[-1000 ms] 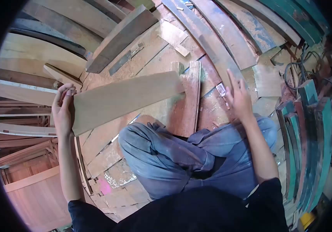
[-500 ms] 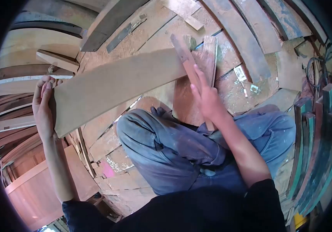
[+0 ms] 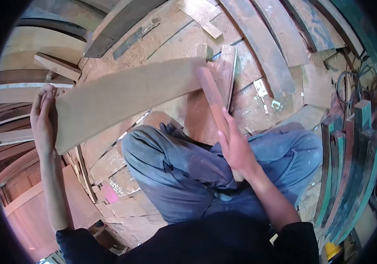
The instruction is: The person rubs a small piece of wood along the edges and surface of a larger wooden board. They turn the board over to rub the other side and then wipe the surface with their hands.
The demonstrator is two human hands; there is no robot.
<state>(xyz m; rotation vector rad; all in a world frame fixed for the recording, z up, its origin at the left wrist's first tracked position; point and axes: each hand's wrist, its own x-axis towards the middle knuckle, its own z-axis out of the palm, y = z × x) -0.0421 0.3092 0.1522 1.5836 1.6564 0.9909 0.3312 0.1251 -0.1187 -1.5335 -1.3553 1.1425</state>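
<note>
Planks surround you: your left hand (image 3: 43,121) is gripping the smooth, pale board's (image 3: 127,100) end; your right hand (image 3: 236,147) is clasping a narrow reddish strip (image 3: 213,100).

My left hand (image 3: 43,121) is raised, arm outstretched, fingers curled in a grip. My right hand (image 3: 236,147) is clasped, arm bent.

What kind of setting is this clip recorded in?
Most likely a woodworking or boat-building yard. Curved timber planks and sawdust cover the floor, painted green ribs stand at the right, and the left hand holds a pale board.
</note>
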